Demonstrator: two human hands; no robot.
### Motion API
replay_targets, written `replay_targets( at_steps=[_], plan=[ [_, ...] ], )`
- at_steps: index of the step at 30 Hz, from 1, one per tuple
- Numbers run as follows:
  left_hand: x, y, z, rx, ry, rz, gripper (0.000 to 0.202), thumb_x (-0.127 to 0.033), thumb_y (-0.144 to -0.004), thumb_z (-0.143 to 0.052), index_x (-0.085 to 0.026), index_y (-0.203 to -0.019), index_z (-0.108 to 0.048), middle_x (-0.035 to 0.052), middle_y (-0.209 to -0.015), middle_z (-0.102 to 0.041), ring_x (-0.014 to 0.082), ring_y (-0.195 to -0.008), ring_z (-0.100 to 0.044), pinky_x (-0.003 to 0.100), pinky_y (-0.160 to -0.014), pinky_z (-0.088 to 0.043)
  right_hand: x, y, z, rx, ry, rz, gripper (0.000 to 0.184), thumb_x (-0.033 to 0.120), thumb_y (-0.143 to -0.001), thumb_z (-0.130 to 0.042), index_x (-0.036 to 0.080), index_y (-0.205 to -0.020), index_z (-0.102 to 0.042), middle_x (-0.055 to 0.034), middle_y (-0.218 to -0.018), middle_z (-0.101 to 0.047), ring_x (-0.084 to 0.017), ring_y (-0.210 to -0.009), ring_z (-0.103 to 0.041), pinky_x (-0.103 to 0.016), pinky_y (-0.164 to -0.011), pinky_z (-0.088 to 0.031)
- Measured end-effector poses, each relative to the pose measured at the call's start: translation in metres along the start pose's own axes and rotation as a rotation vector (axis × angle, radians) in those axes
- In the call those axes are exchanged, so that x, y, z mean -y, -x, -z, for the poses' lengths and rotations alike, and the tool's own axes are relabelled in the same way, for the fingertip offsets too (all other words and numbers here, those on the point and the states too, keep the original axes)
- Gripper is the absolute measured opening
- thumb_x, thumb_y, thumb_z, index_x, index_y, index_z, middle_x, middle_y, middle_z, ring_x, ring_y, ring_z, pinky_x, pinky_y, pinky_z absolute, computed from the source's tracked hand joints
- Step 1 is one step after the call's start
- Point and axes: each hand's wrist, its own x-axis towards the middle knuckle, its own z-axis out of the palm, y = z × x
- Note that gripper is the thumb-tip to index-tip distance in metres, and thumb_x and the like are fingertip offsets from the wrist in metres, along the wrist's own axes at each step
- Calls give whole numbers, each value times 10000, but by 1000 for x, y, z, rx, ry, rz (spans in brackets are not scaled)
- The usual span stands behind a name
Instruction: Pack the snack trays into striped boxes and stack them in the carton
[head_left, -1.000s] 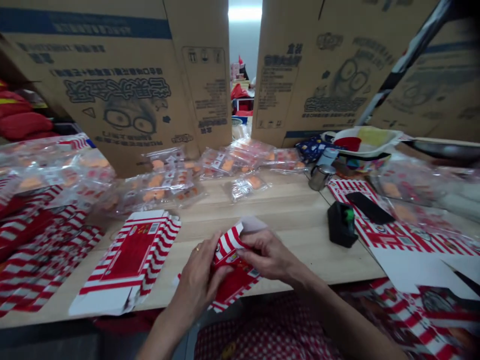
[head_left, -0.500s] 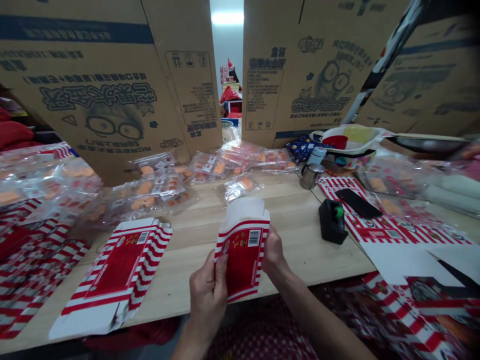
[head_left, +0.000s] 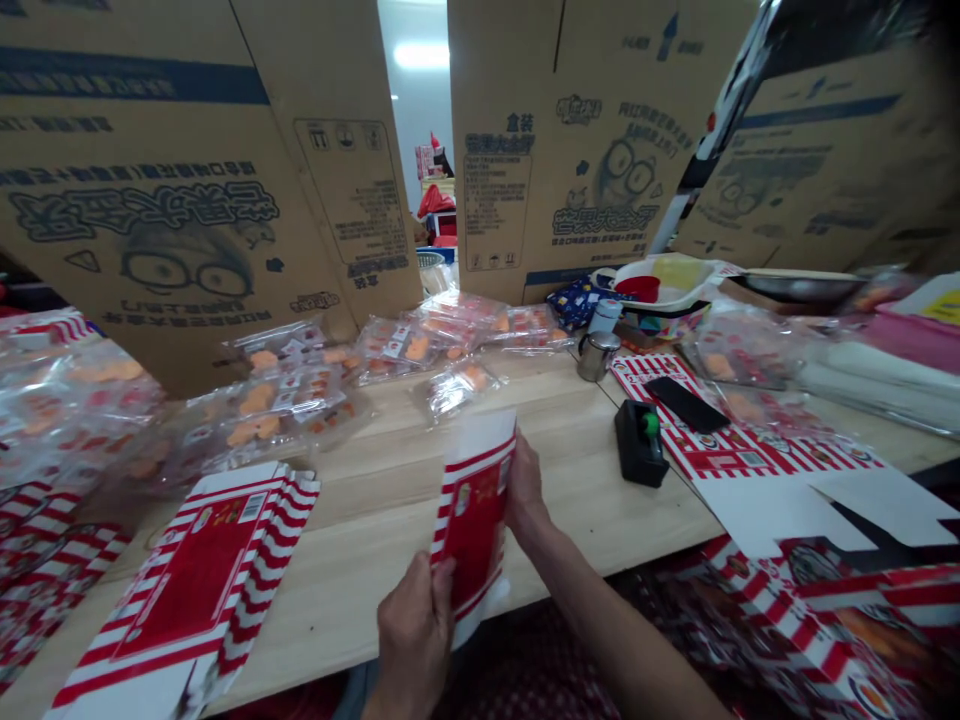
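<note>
Between my hands, over the table's near edge, a red-and-white striped carton (head_left: 474, 515) stands tilted. My left hand (head_left: 416, 620) is closed on its lower left side, thumb on the printed face. Behind its right edge, my right hand (head_left: 526, 490) grips the carton, with most of those fingers hidden. White flaps show at its top and bottom, and the carton is slightly blurred. To the left lies a stack of flattened striped cartons (head_left: 187, 570). Beyond my hands rests a clear packet with orange pieces (head_left: 461, 385).
Several clear packets (head_left: 277, 400) line the back below large cardboard boxes (head_left: 330, 200). At right are a black tape dispenser (head_left: 641, 445), a metal cup (head_left: 598, 357), a black phone-like slab (head_left: 688, 403) and flat striped card (head_left: 787, 510). More striped cartons (head_left: 52, 580) pile up at far left.
The carton has turned, showing its front face more narrowly, and a white flap now shows at its bottom. Both hands still hold it. The camera view has shifted, moving the background left.
</note>
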Motion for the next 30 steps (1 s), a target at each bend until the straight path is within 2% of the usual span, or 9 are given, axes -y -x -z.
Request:
replay_targets(
  at_steps=[3, 7, 11, 15, 17, 20, 24, 27, 30],
  plan=[
    [13, 5, -4, -23, 57, 193, 346, -530, -960, -457, -267, -868, -661, 23, -644, -672, 207, -568, -644, 287, -628, -506, 2, 10, 2, -54, 92, 131, 324, 537, -957, -460, 229, -888, -533, 29, -695, -580, -162, -641, -531, -288, -643, -431],
    [24, -3, -9, 107, 189, 331, 433, -617, -935, -453, -249, -1011, -668, 6, -694, -695, 200, -587, -644, 273, -584, -503, -8, 21, 13, -17, 341, 325, 294, 389, -991, -439, 232, -1239, -462, -25, -963, -650, -188, -822, -621, -305, -765, -455],
    [28, -29, -12, 62, 226, 365, 674, -667, -885, -489, -223, -1392, -494, 92, -1222, -705, 266, -1086, -687, 342, -903, -559, -29, 28, 25, 127, 551, 331, 273, 315, -974, -435, 213, -1207, -534, -34, -916, -661, -201, -806, -623, -307, -753, -446],
    [30, -44, -13, 74, 226, 405, 711, -665, -882, -490, -254, -1460, -453, 85, -1481, -553, 279, -1355, -532, 384, -1099, -460, -44, 31, 35, 216, 533, 208, 317, 289, -942, -453, 201, -1227, -559, -17, -865, -656, -188, -771, -608, -290, -724, -432],
    [33, -41, -14, 93, 251, 449, 668, -679, -855, -517, -258, -1373, -539, 74, -1417, -610, 285, -1305, -575, 380, -1052, -499, -47, 32, 41, 260, 514, 111, 242, 283, -913, -478, 203, -1104, -603, 10, -774, -624, -172, -717, -574, -271, -675, -412],
    [41, -31, -14, 117, 296, 556, 580, -719, -792, -568, -230, -1092, -653, 55, -1095, -751, 283, -1041, -704, 349, -851, -585, -45, 31, 54, 330, 495, 39, 88, 246, -853, -508, 205, -822, -579, 36, -695, -574, -148, -688, -525, -249, -643, -383],
    [38, -32, -10, 201, 545, 790, 550, -700, -682, -711, -217, -935, -633, 10, -790, -750, 258, -737, -730, 306, -591, -575, -37, 23, 63, 398, 479, 0, 141, 179, -753, -538, 203, -642, -455, 57, -620, -483, -125, -649, -446, -231, -608, -341],
    [29, -45, -4, 206, 706, 842, 651, -562, -585, -853, -248, -1105, -620, -15, -777, -756, 256, -708, -741, 297, -568, -568, -28, 14, 61, 466, 445, -22, 77, 152, -719, -548, 201, -772, -576, 67, -632, -504, -116, -625, -452, -215, -594, -352],
    [27, -55, 2, 276, 742, 878, 881, -469, -565, -894, -289, -1354, -546, 7, -860, -783, 268, -737, -755, 321, -603, -589, -20, 8, 57, 580, 415, -58, 455, 126, -689, -529, 213, -1125, -629, 71, -681, -561, -112, -590, -488, -204, -566, -379]
  ],
)
